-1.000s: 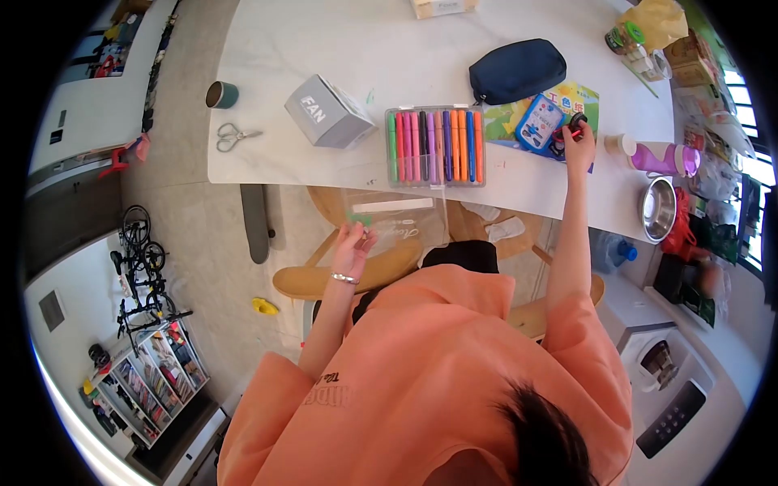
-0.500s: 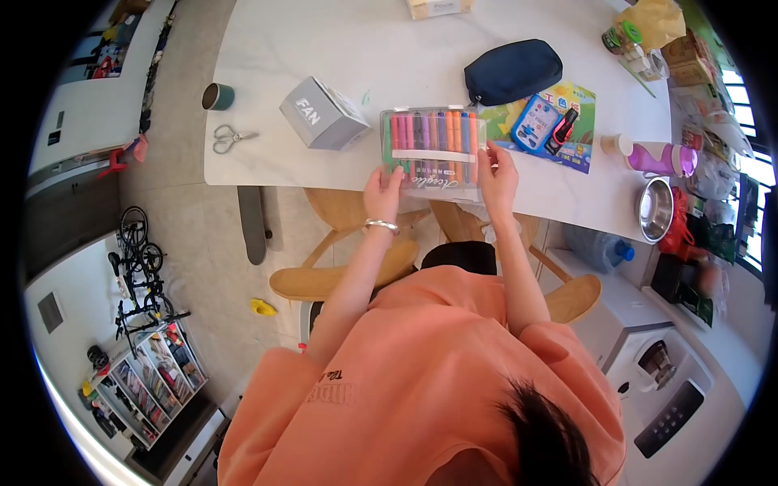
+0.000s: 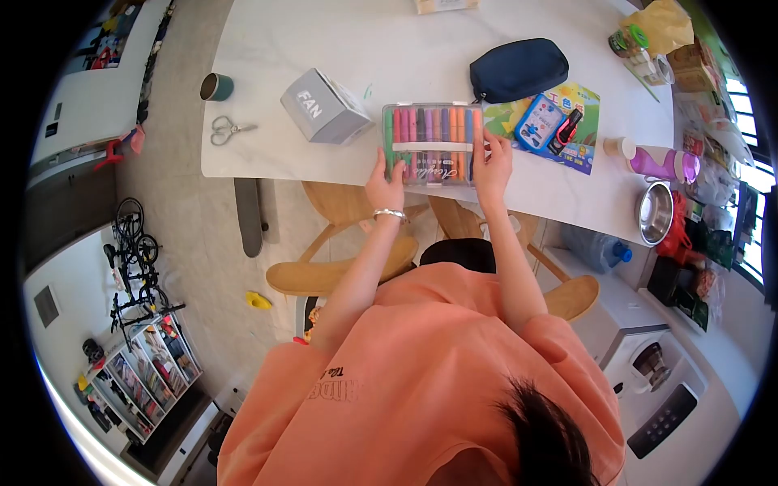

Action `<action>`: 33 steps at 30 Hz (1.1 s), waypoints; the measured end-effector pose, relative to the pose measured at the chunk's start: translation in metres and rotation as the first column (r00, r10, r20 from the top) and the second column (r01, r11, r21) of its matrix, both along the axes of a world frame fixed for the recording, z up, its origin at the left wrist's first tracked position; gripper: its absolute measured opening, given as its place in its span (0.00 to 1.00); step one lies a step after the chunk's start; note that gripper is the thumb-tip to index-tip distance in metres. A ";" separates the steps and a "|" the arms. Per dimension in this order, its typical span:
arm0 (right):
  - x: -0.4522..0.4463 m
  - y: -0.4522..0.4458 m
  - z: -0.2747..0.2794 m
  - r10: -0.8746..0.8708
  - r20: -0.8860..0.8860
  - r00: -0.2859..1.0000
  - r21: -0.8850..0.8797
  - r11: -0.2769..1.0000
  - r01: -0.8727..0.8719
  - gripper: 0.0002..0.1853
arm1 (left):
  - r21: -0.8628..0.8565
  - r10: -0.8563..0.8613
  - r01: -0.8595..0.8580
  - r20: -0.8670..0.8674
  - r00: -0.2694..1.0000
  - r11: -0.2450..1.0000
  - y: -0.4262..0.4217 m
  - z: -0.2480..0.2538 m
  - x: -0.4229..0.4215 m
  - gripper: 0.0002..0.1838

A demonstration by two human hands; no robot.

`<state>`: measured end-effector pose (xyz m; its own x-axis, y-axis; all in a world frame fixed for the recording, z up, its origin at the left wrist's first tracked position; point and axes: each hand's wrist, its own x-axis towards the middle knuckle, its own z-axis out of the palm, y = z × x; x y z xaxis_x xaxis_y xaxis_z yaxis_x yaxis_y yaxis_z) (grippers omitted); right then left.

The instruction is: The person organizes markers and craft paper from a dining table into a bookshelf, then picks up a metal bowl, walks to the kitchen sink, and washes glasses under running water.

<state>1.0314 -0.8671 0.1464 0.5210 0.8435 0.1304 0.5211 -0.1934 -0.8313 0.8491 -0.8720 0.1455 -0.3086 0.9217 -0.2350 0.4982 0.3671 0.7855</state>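
One clear case (image 3: 432,147), asst. mkrs (image 3: 420,124) inside

We're head-high, one wide rounded view, facing forward and steeply down, close above the flat white marbled table (image 3: 324,36)

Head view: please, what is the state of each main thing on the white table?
Clear plastic marker case: lid down, held by left hand and right hand; latches unclear.
Silver metal scissors: blades together.
Navy blue soft pouch: lying down, fastening unclear.
Shiny metal bowl: uncovered, mouth up.
Dark green cup: uncovered.
Grey cardboard FAN box: set down, flaps unclear.
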 end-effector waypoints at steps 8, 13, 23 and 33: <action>-0.016 0.010 0.012 -0.105 0.261 0.960 0.097 0.992 0.082 0.15 | 0.003 0.014 -0.014 -0.055 0.998 1.000 0.001 0.011 0.009 0.29; -0.012 0.007 -0.007 -0.037 0.150 0.988 0.003 0.999 0.037 0.18 | 0.039 0.030 -0.032 0.034 0.999 0.999 0.001 0.007 0.008 0.31; -0.008 0.015 -0.009 0.006 -0.247 0.969 0.039 0.999 0.004 0.18 | 0.101 0.098 -0.104 0.065 0.993 0.989 0.005 -0.005 0.016 0.32; -0.010 0.010 -0.014 -0.015 -0.240 0.971 0.063 0.998 0.031 0.18 | 0.142 0.046 -0.053 0.055 0.997 0.988 0.008 0.000 0.008 0.31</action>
<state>1.0217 -0.8573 0.1324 0.5629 0.8247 0.0542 0.3019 -0.1441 -0.9424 0.8575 -0.8636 0.1455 -0.3458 0.9308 -0.1185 0.4400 0.2724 0.8557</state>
